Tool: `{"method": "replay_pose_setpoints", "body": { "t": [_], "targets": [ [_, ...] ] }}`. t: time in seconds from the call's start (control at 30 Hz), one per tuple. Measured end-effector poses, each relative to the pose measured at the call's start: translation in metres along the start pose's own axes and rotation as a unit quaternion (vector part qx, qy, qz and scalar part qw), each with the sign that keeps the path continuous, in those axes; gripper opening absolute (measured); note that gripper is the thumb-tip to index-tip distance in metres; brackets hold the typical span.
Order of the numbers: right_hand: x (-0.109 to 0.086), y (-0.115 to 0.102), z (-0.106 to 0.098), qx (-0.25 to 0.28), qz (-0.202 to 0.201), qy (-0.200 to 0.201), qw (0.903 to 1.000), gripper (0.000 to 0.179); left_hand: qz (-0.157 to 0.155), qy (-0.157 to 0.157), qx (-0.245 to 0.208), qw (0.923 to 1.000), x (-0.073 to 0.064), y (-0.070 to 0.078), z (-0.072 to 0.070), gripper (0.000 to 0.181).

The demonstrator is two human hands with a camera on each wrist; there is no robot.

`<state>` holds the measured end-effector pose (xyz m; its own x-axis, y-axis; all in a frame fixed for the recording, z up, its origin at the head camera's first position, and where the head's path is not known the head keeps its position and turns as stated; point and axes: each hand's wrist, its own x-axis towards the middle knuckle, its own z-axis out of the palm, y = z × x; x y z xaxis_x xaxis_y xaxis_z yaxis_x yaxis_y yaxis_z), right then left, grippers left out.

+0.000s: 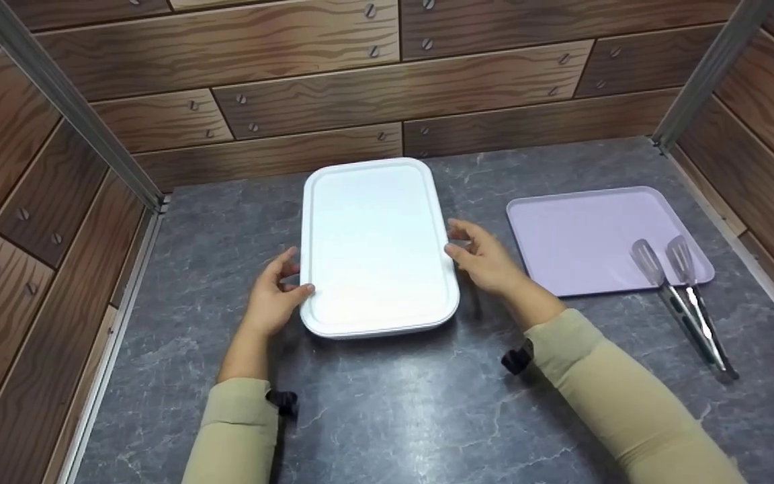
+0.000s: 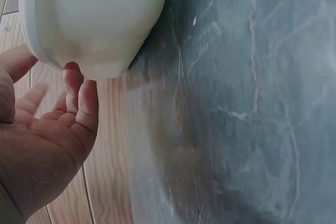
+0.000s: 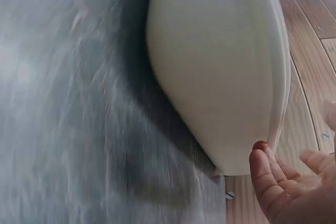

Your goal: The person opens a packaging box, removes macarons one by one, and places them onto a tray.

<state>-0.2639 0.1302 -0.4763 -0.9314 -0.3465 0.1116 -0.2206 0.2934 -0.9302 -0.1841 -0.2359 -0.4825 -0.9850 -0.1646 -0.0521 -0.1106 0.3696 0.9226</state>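
A white rectangular container with a flat, raised-rim lid [image 1: 373, 242] stands lengthwise on the table, a hand at each long side. My left hand [image 1: 273, 296] holds its near left edge. In the left wrist view the left thumb [image 2: 18, 60] lies against the lid's rim, and bent fingertips touch the pale wall under it. On the opposite side, my right hand [image 1: 484, 262] has its thumb tip over the rim in the head view. In the right wrist view, loose fingertips [image 3: 260, 166] meet the wall below the rim, and the thumb stands off. The container's inside is hidden.
To the right lies a lilac tray [image 1: 582, 242]. Metal tongs [image 1: 693, 302] with slotted heads rest across its near right corner, their handles on the grey marbled table [image 1: 387, 403]. Wood-print walls [image 1: 333, 94] enclose the back and both sides.
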Motion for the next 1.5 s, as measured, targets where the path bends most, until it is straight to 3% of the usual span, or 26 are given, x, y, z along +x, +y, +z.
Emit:
{"method": "replay_pose_setpoints", "body": {
  "t": [0.13,0.33,0.7,0.97,1.2,1.5],
  "targets": [
    [0.003,0.003,0.001,0.002,0.018,0.004,0.9998,0.057,-0.01,-0.004,0.018,0.9998,0.003,0.003,0.0,0.074],
    [0.001,0.007,-0.004,-0.017,0.028,-0.002,0.9995,0.062,-0.004,-0.037,0.049,0.9981,0.008,0.009,-0.001,0.071],
    [0.004,0.009,-0.007,-0.002,0.035,-0.034,0.9988,0.059,-0.006,-0.072,0.064,0.9953,0.014,0.01,-0.004,0.065],
    [0.007,0.007,-0.005,0.007,0.029,-0.043,0.9987,0.056,-0.005,-0.053,0.09,0.9945,0.009,0.02,0.0,0.065],
    [0.002,-0.001,-0.001,-0.036,0.053,-0.024,0.9976,0.049,-0.022,-0.015,0.132,0.9909,0.005,0.026,0.004,0.058],
    [0.0,-0.015,0.004,-0.091,0.054,0.007,0.9943,0.046,-0.034,0.019,0.17,0.9846,0.003,0.033,0.007,0.05]
  ]
}}
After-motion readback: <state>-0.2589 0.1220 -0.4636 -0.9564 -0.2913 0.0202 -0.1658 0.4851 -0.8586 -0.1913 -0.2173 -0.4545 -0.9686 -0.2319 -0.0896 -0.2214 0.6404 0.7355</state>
